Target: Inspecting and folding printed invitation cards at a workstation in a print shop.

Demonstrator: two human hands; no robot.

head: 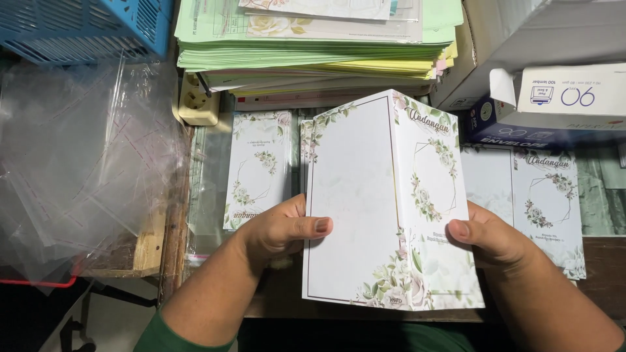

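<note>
Where the table (pixel 606 261) meets the far wall, a white box (pixel 574 91) with a blue label lies on a dark blue box (pixel 515 127) at the right, and behind them stands a bigger white carton (pixel 521 32). A tall stack of green and yellow papers (pixel 313 52) fills the middle, with a cream socket (pixel 197 101) beside it. A blue plastic crate (pixel 85 26) is at the top left; what it contains I cannot tell. Below it lies a loose heap of clear plastic sleeves (pixel 85 163). Flat cards with flower print lie on the table, one at the left (pixel 257 169) and one at the right (pixel 544 202). The folded card (pixel 385 208), white with green leaves, is held upright above the near table edge. The left hand (pixel 280 228) is closed on its left edge, thumb on the front; the right hand (pixel 495 238) is clamped on its right edge in the same way.
</note>
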